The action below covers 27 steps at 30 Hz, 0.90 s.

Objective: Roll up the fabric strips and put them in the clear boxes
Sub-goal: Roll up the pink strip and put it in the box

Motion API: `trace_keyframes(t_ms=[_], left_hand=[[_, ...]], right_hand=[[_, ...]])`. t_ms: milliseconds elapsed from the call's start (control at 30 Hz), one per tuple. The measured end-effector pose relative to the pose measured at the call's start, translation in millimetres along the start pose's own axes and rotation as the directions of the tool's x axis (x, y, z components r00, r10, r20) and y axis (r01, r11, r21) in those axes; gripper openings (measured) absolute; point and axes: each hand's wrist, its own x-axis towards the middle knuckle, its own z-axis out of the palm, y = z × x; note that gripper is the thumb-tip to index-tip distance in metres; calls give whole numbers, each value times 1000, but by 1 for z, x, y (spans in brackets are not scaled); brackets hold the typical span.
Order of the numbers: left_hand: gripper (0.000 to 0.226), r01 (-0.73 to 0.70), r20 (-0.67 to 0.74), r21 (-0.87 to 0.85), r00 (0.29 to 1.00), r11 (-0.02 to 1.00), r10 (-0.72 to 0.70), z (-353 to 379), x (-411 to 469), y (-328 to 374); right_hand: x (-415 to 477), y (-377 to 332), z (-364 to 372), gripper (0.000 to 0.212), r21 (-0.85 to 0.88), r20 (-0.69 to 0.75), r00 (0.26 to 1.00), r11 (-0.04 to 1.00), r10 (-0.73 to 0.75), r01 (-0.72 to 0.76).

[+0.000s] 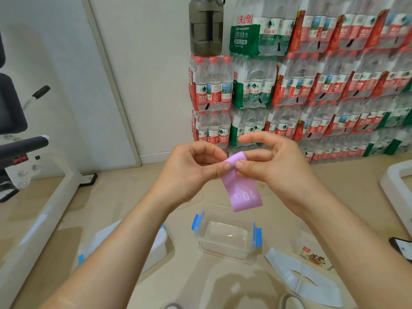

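Lilac strip (243,194) pinched by both hands above the clear box (223,253).
Its lower edge hung free just over the box's far rim, with floor (133,197) open around. Its long axis slanted down-right, its top end folded over; left hand (196,169) and right hand (275,167) gripped that fold. It read "10 LB".

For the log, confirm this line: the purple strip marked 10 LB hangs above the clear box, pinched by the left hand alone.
Wrong in one respect: it is not the left hand alone. The head view shows the left hand and the right hand both pinching the top of the purple strip. The rest stands: it is marked 10 LB and hangs above the clear box.
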Motion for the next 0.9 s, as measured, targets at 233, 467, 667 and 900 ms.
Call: trace_keyframes(t_ms=[233,467,667,900], left_hand=[[14,-21,-66,37,998,999,23,1,1,0],[17,-62,-83,74,994,995,68,4,1,0],[20,-111,-17,194,993,975,117,7,1,-3],[13,-52,6,131,999,990,52,5,0,-1]], right_hand=[[0,-1,2,26,77,43,997,995,58,-61],[0,-2,1,16,63,23,994,992,104,-105],[2,-1,-1,21,66,-7,995,993,101,-100],[3,0,-2,25,87,-2,995,991,103,-102]])
